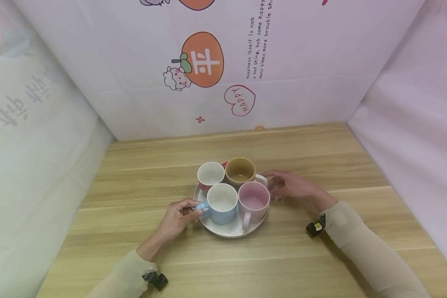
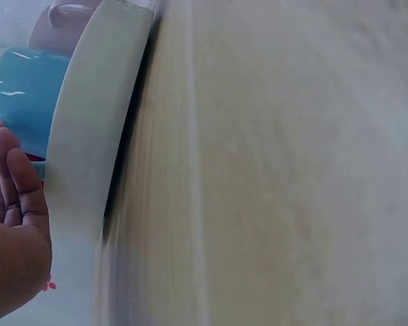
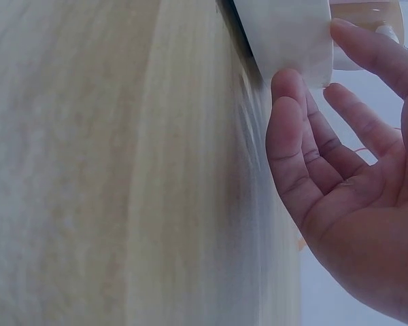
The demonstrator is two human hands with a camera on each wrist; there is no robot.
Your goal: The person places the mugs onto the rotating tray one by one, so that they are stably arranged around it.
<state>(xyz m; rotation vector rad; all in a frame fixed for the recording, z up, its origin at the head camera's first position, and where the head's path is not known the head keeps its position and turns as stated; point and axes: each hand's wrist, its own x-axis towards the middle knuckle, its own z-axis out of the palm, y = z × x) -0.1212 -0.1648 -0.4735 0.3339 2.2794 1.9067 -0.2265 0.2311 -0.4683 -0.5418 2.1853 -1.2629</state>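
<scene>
A round white dish [image 1: 229, 232] holds several mugs packed close together. At its front left stands a light-blue mug [image 1: 223, 215], whose handle my left hand [image 1: 176, 219] pinches between thumb and fingers. To the right is a pink mug [image 1: 254, 200], handle facing me. Behind them are a tan mug [image 1: 240, 171] with a white handle and a red mug [image 1: 211, 174] with a white inside. My right hand [image 1: 292, 185] reaches in beside the tan mug's handle, fingers loosely bent. In the right wrist view those fingers lie right at the dish's tall side [image 3: 289, 41], gripping nothing.
The dish stands on a wood-grain table [image 1: 152, 174]. Beyond the table's back edge hangs a white cloth [image 1: 141, 82] printed with cartoons and words. Pale cloth walls [image 1: 413, 124] enclose the left and right sides.
</scene>
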